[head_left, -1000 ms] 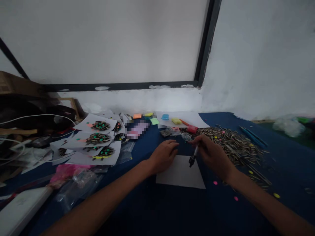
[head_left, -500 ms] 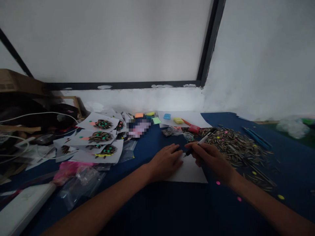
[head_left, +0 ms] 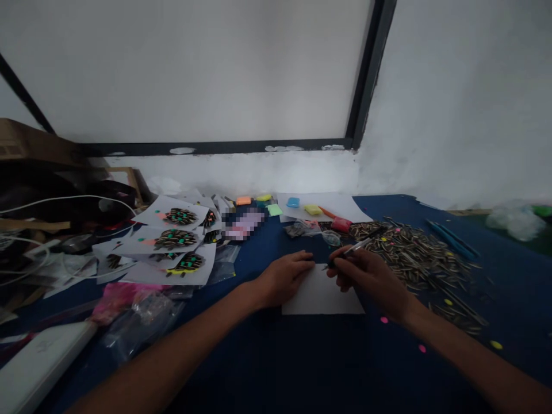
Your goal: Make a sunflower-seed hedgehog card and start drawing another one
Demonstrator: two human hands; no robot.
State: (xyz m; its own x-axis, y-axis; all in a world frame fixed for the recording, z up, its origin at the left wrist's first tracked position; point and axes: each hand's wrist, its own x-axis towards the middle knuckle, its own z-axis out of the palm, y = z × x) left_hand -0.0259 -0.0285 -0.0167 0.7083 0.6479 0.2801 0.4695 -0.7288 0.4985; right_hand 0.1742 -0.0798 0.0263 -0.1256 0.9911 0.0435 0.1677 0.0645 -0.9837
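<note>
A white sheet of paper (head_left: 321, 300) lies on the blue tabletop in front of me. My left hand (head_left: 287, 279) rests on its left side, palm down with the fingers stretched out. Between the fingers of my right hand (head_left: 366, 276) is a black pen (head_left: 357, 245), its tip pointing down and left by the paper's upper part. Whether the tip touches the paper I cannot tell. Just beyond my right hand spreads a heap of small dark striped pieces (head_left: 418, 253).
At left lie papers with decorated hedgehog-like shapes (head_left: 181, 238), plastic bags (head_left: 146, 322) and a white box (head_left: 47, 362). Coloured clay packets, among them a blue one (head_left: 293, 202), sit along the back. Blue tweezers (head_left: 452, 238) are at right. Pink and yellow dots (head_left: 421, 348) are scattered nearby.
My left hand has slid a little to the left, baring more of the paper. My right hand, still holding the pen, has shifted slightly right, and the pen leans lower.
</note>
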